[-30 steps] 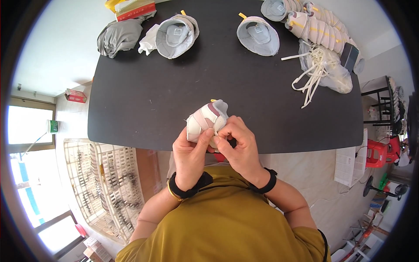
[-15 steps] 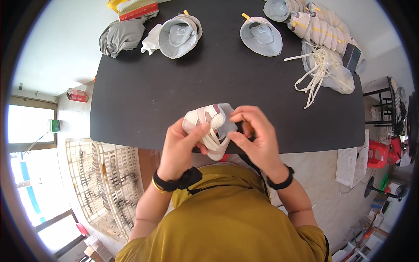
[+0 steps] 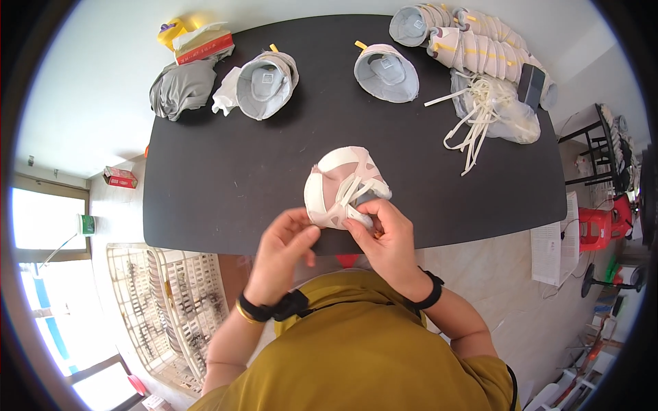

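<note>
A pale pink and white shoe upper [image 3: 336, 181] with cream laces lies near the front edge of the dark table, its lacing facing up and a grey lining showing at the opening. My right hand [image 3: 389, 246] pinches its near right part between thumb and fingers, close to the laces. At the upper's near left corner, my left hand [image 3: 279, 253] has thumb and forefinger closed on the rim. Black bands circle both wrists.
Two more shoe uppers [image 3: 264, 89] stand at the back of the table [image 3: 226, 185]. Nested stacks of uppers [image 3: 473, 55], a bundle of cream laces [image 3: 483, 103] on a plastic bag and a dark phone [image 3: 530, 85] occupy the back right. Grey cloth [image 3: 181, 88] lies back left; a plastic crate [image 3: 164, 301] stands below.
The shoe upper has turned and moved away from my body, down onto the table. My left hand has shifted from its side to the near corner; my right hand has come in to grip it.
</note>
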A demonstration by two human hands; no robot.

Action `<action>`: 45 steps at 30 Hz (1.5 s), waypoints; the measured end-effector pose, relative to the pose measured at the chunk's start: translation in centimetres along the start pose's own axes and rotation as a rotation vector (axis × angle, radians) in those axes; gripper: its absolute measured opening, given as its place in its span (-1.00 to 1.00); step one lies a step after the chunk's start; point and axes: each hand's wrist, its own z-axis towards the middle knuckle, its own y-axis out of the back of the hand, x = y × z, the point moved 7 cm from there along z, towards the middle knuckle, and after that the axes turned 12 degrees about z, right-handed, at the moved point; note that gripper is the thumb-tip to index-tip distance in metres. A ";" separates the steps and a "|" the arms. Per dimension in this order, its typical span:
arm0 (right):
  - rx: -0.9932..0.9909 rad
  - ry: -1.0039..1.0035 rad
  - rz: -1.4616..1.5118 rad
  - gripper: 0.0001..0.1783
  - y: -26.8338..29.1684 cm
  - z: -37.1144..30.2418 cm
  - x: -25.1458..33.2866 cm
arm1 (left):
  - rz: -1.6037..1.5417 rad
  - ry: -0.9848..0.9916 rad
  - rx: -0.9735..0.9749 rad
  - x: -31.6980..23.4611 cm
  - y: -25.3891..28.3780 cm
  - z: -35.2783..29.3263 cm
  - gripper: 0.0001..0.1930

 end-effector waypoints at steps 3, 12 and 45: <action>-0.112 0.009 0.093 -0.78 -0.7 0.0 -1.4 | -0.052 -0.167 -0.224 0.2 -1.3 0.0 -0.77; -0.137 -0.194 0.410 -0.80 -2.6 -1.1 -3.8 | 0.207 -0.280 -0.250 -0.1 -0.5 1.4 -0.87; 0.103 -0.910 0.908 -0.78 -2.6 -1.1 -4.4 | -0.039 -0.085 0.012 1.4 0.7 1.4 -0.80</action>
